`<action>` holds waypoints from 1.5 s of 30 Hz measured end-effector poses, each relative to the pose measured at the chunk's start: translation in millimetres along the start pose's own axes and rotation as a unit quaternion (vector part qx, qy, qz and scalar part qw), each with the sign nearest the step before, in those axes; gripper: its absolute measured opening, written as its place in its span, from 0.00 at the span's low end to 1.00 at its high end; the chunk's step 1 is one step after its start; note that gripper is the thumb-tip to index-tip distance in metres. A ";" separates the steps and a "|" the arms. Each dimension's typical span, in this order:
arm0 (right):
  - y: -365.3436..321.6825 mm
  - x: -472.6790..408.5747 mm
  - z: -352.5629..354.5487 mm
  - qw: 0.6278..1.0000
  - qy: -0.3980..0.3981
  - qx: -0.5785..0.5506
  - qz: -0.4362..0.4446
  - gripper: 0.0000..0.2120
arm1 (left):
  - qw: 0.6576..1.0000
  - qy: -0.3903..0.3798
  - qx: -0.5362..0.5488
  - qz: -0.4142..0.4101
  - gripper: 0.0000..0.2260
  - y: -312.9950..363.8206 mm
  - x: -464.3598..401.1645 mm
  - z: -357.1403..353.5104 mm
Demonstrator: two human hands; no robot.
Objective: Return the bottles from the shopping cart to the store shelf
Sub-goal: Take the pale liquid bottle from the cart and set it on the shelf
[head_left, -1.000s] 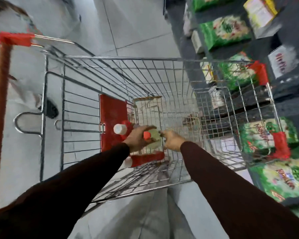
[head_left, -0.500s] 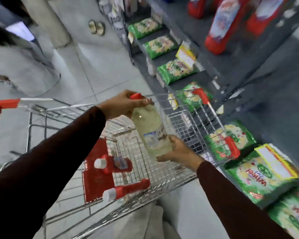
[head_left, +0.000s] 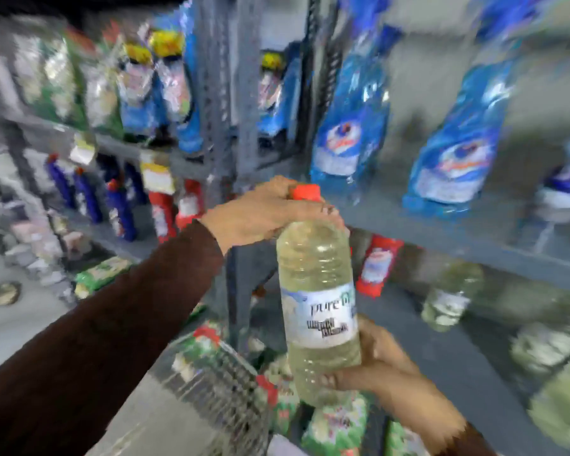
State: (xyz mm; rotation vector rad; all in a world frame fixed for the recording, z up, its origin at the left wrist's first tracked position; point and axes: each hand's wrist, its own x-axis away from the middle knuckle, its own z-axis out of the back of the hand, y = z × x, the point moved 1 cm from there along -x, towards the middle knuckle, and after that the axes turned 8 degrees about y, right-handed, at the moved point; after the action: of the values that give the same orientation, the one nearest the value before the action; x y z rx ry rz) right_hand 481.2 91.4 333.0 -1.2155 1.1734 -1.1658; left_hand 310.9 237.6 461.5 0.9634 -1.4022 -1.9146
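Note:
A clear bottle (head_left: pixel 316 291) of pale yellowish liquid, with a red cap and a white label, is held upright in front of the grey store shelf (head_left: pixel 474 245). My left hand (head_left: pixel 264 215) grips its neck and shoulder just under the cap. My right hand (head_left: pixel 375 363) cups its lower part from the right. Similar pale bottles (head_left: pixel 448 297) stand blurred on the shelf level behind it. A corner of the wire shopping cart (head_left: pixel 218 383) shows at the bottom, below the bottle.
Blue pouches (head_left: pixel 349 126) hang or stand on the upper shelf. Red bottles (head_left: pixel 377 264) and dark blue bottles (head_left: pixel 119 205) fill the shelves to the left. Green packets (head_left: pixel 336 422) lie on the lowest level. A grey upright post (head_left: pixel 237 159) divides the shelving.
Both hands have lifted the bottle out of the cart and up to the shelf. The view has swung from the cart to the shelving.

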 end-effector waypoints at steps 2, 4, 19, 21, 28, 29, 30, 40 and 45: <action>-38.9 32.3 25.5 0.997 0.057 0.001 0.049 0.24 | 0.998 -0.055 -0.006 -0.037 0.19 52.3 -16.0 -39.4; -66.9 45.1 39.6 0.993 0.073 0.021 0.086 0.24 | 0.995 -0.074 -0.017 -0.067 0.27 87.3 -25.9 -60.5; -213.0 120.4 121.6 0.937 0.270 0.040 0.217 0.26 | 0.962 -0.176 0.005 -0.211 0.21 279.2 -77.3 -178.6; -215.5 123.8 124.3 0.938 0.269 0.043 0.216 0.25 | 0.958 -0.195 0.002 -0.211 0.17 283.6 -79.2 -182.0; -208.8 122.0 131.3 0.939 0.260 0.040 0.220 0.25 | 0.957 -0.212 0.001 -0.200 0.21 281.1 -82.1 -190.5; -206.5 121.0 132.4 0.940 0.256 0.044 0.222 0.25 | 0.957 -0.211 0.000 -0.197 0.21 279.0 -81.1 -191.5; -202.4 119.7 133.6 0.941 0.252 0.048 0.221 0.24 | 0.959 -0.209 -0.003 -0.194 0.20 274.7 -81.4 -192.2; -82.8 108.5 129.3 0.965 0.194 0.117 0.130 0.28 | 0.934 -0.335 -0.082 -0.093 0.11 130.3 -60.1 -199.7; 28.8 96.4 131.4 0.972 0.208 0.085 0.070 0.37 | 0.917 -0.361 -0.157 -0.065 0.19 27.1 -40.2 -214.9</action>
State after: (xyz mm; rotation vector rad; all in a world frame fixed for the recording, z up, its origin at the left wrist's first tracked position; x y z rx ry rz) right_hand 617.5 2.1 304.0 -0.7638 1.4096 -1.4236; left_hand 510.4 144.4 455.4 0.1823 -1.3377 -2.6499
